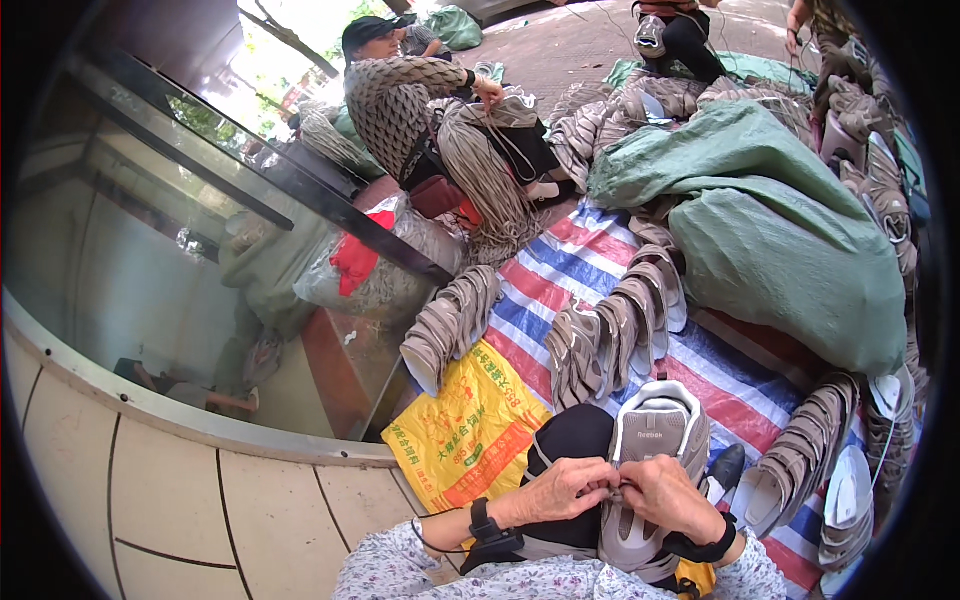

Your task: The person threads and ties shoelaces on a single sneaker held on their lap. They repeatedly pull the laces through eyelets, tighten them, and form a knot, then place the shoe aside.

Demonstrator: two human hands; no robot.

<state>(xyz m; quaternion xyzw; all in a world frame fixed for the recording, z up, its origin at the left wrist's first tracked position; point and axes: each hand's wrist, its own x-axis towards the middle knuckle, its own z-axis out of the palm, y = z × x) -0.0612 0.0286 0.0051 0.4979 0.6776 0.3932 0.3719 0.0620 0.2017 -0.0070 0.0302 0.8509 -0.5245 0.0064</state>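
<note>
Striped sheeting (570, 262) spreads toward twelve o'clock; our left hand (567, 492) and nearer right hand (665, 495) pinch fingertips together, on what we cannot tell, over a taupe shoe (655, 438) aligned twelve-to-six.

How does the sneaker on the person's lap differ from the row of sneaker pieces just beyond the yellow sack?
The sneaker is a single piece; the row is several pieces packed closely together.
The left hand and right hand work at the sneaker's front, while no hand touches the row.
The sneaker's tongue faces up in full view; the row's pieces largely cover one another.
Both are grey-brown with pale parts.
</note>
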